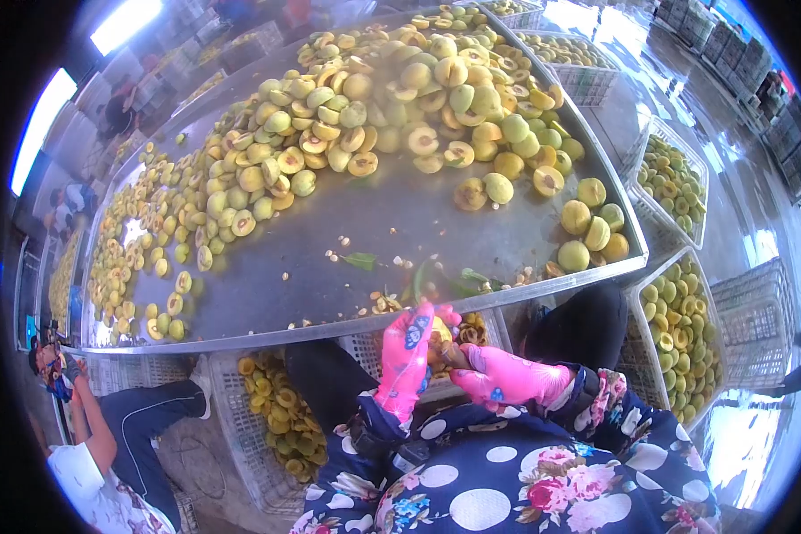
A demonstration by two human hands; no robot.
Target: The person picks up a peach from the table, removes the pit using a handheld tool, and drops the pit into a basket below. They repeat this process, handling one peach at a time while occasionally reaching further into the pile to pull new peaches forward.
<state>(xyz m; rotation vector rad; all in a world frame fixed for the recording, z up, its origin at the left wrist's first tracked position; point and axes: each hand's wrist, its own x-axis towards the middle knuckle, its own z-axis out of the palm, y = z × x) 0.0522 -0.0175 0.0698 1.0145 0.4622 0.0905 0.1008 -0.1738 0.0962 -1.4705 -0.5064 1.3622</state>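
My left hand (pixel 406 363), in a pink patterned glove, is closed around a yellow-green stone fruit (pixel 440 331) just below the table's front edge. My right hand (pixel 509 376), in a matching glove, is closed close beside it. A small brownish piece shows at its fingers, too small to name. Under both hands stands a plastic crate (pixel 500 331) with fruit halves in it. Beyond them, a metal table (pixel 320 276) carries a large heap of halved stone fruit (pixel 329 125). Loose pits (pixel 400 262) and green leaves (pixel 360 260) lie near its front.
A raised metal rim (pixel 365 324) runs along the table front. Crates of fruit stand at my left (pixel 262 463) and right (pixel 636 334), with more along the right side. A co-worker (pixel 107 454) sits at far left. The floor at right looks wet.
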